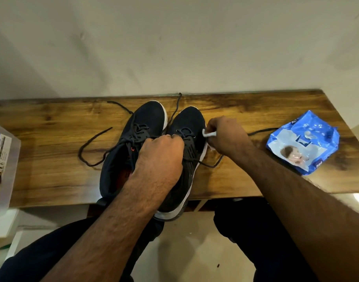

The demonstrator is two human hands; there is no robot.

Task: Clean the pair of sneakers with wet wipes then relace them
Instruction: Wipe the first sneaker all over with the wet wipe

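Two dark navy sneakers with white soles stand side by side on the wooden table (52, 180), toes toward the wall. The left sneaker (148, 119) has loose dark laces (87, 145) trailing left. My left hand (160, 157) lies over the right sneaker (191, 123), fingers curled down on its laced tongue. My right hand (225, 135) pinches a small crumpled white wet wipe (208, 134) against the right sneaker's outer side by the white sole. The blue wet wipes pack (302, 141) lies on the table at the right.
A clear plastic box (3, 165) with a printed label stands at the table's left edge. A plain wall rises right behind the table. The right sneaker's heel overhangs the front edge above my dark-trousered legs (256, 231). A lace end (262, 131) runs toward the pack.
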